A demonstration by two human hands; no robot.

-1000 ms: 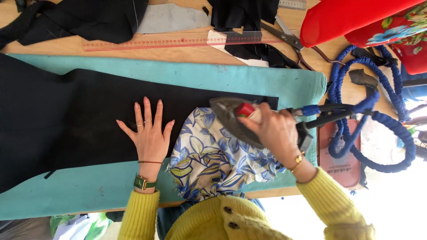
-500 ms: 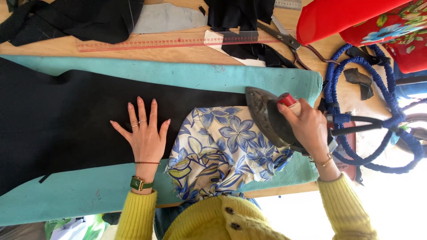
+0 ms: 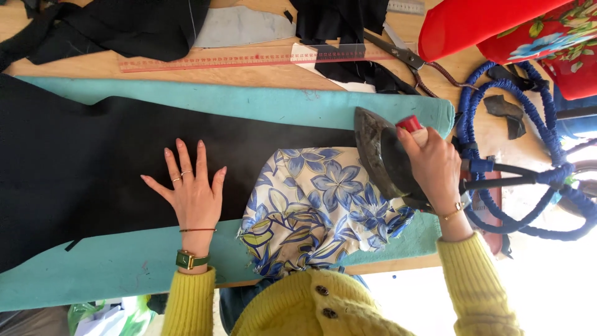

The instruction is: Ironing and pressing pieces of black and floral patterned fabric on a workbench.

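my right hand grips the iron, tilted at the floral cloth's right edge; my left hand lies flat, fingers spread, on black fabric. i'd lower the soleplate flat and keep fingers well apart from it. the iron's handle is hidden.

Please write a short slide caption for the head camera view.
Left hand flat on black fabric; right hand tilts iron beside floral cloth.

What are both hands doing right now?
Left hand: open, flat on the black fabric, fingers spread.
Right hand: closed on the iron, tilted up at the edge of the floral cloth.
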